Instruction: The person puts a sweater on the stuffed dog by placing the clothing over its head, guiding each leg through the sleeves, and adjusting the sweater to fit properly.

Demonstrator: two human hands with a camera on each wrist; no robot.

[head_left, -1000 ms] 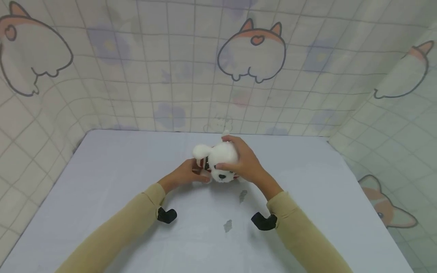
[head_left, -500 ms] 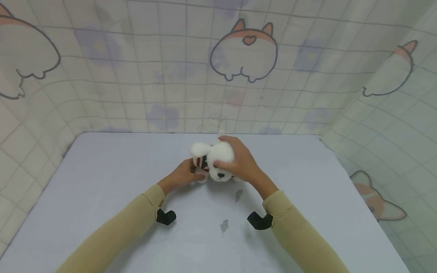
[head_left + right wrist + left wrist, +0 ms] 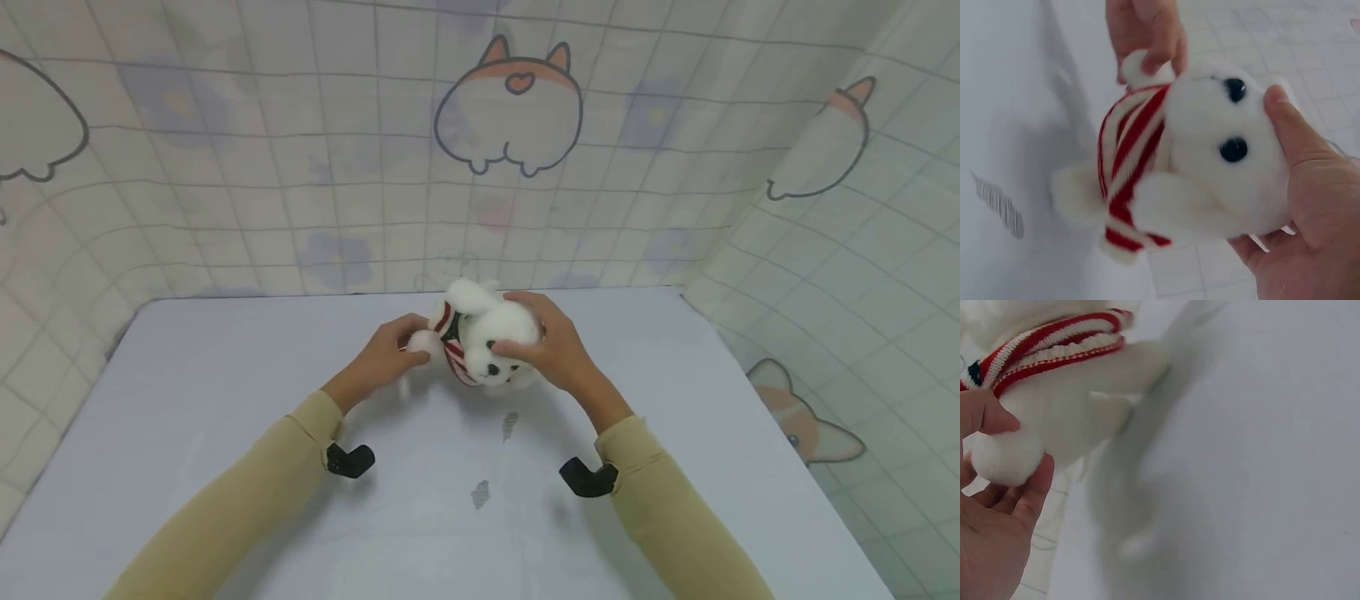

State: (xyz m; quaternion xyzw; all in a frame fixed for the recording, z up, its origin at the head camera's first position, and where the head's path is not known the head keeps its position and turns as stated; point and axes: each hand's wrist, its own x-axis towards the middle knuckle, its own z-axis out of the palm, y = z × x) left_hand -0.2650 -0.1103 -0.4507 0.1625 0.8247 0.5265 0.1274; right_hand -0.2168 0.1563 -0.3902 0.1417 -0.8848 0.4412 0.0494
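A white plush dog (image 3: 498,329) in a red-and-white striped knit top is held tilted over the far middle of the table. My right hand (image 3: 558,346) grips its head, thumb across the face near the eyes; in the right wrist view the fingers (image 3: 1244,250) wrap behind the head. My left hand (image 3: 382,354) pinches a round, fluffy white part (image 3: 1009,456) of the toy between thumb and fingers. Both dark eyes (image 3: 1234,150) show in the right wrist view. A white leg (image 3: 1110,415) hangs beside the toy's shadow in the left wrist view.
The white tabletop (image 3: 390,525) bears two small grey patches (image 3: 510,425). Behind and at the sides hangs a grid-patterned sheet (image 3: 405,183) with corgi drawings. Black curved pieces (image 3: 588,477) stick out from both sleeve cuffs.
The plush dog has been turned, its ear side swinging upward, while my right hand keeps hold of the head. My left hand has shifted from its side to the round fluffy part.
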